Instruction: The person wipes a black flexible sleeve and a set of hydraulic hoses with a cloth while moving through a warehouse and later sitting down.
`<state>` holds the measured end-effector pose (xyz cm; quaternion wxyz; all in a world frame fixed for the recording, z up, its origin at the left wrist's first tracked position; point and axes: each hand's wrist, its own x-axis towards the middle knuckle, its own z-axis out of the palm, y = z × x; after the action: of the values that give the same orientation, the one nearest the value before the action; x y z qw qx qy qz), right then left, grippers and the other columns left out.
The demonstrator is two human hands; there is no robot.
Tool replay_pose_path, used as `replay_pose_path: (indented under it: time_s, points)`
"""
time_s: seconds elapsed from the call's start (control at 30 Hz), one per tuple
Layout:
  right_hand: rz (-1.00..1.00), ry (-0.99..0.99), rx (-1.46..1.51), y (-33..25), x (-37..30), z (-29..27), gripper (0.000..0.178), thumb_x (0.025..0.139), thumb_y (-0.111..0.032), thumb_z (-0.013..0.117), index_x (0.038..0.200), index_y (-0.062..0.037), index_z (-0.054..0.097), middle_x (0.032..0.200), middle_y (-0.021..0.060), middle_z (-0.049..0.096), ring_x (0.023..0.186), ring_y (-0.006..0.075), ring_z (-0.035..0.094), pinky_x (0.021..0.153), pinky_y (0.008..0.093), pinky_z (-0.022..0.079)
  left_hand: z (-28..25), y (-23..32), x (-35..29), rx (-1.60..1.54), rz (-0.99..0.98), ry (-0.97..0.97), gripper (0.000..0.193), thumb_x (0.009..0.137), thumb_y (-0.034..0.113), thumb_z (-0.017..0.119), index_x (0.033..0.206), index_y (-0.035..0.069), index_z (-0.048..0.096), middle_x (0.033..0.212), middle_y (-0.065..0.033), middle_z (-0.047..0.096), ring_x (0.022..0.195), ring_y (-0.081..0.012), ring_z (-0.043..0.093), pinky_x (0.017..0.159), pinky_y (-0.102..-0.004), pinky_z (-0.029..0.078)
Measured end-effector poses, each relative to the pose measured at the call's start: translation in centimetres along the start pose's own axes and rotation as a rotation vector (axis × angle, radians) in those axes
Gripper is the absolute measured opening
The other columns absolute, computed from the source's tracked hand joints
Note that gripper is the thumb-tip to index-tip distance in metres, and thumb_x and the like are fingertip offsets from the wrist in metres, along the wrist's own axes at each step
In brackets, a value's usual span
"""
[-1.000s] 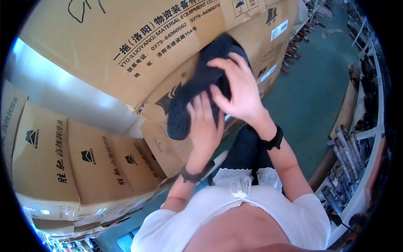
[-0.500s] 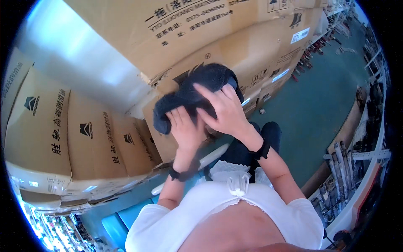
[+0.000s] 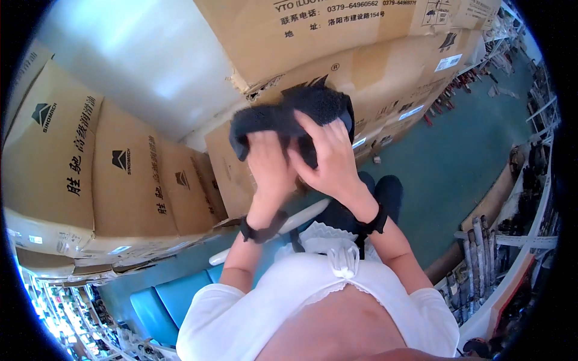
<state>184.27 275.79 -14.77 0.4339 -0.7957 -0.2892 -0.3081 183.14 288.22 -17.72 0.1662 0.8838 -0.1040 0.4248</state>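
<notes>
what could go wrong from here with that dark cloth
The dark cloth is bunched at the left hand and right hand, so a loose fold might slip free. It also appears near the torn edge of the upper cardboard box, where it could snag.

Head-worn fisheye view, facing down past the white top [image 3: 253, 304], fingers [image 3: 309, 125] at close range

Left grip [image 3: 269, 161] and right grip [image 3: 330, 155] (its thumb [image 3: 304, 169] and forefinger [image 3: 309, 125] spread) sit side by side, forearms [image 3: 242, 260] forward.
</notes>
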Motion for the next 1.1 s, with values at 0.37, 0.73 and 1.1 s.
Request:
replay_pose_path:
  time_s: [0.37,0.73,1.1]
  points:
    - [-0.017,-0.214,0.112,-0.5,-1.4,0.8,0.048,0.072,-0.021,0.058,0.116,-0.0060,0.046,0.076,0.0129,0.054,0.072,0.0296,0.050,0.066,0.0375,0.039,0.6,-0.3,-0.7,-0.533,-0.363,-0.130,0.028,0.082,0.010,0.044,0.109,0.002,0.046,0.105,-0.0086,0.050,0.096,-0.0211,0.047,0.085,-0.0333,0.037]
    - [-0.087,-0.151,0.091,-2.1,-0.9,-0.2,0.046,0.072,-0.017,0.057,0.116,-0.0085,0.048,0.090,0.0127,0.056,0.078,0.0308,0.051,0.069,0.0394,0.039,4.8,-6.6,0.6,-0.461,-0.146,-0.151,0.039,0.068,0.014,0.064,0.103,0.001,0.052,0.105,-0.0131,0.052,0.098,-0.0281,0.049,0.086,-0.0341,0.037]
    - [-0.068,-0.057,-0.064,0.2,-2.6,0.7,0.047,0.071,-0.017,0.061,0.114,-0.0015,0.047,0.081,0.0152,0.055,0.071,0.0312,0.050,0.065,0.0389,0.037,6.6,0.0,1.4,-1.065,-0.421,0.457,0.063,0.063,0.015,0.067,0.116,-0.004,0.039,0.111,-0.0163,0.046,0.104,-0.0286,0.043,0.091,-0.0344,0.031]
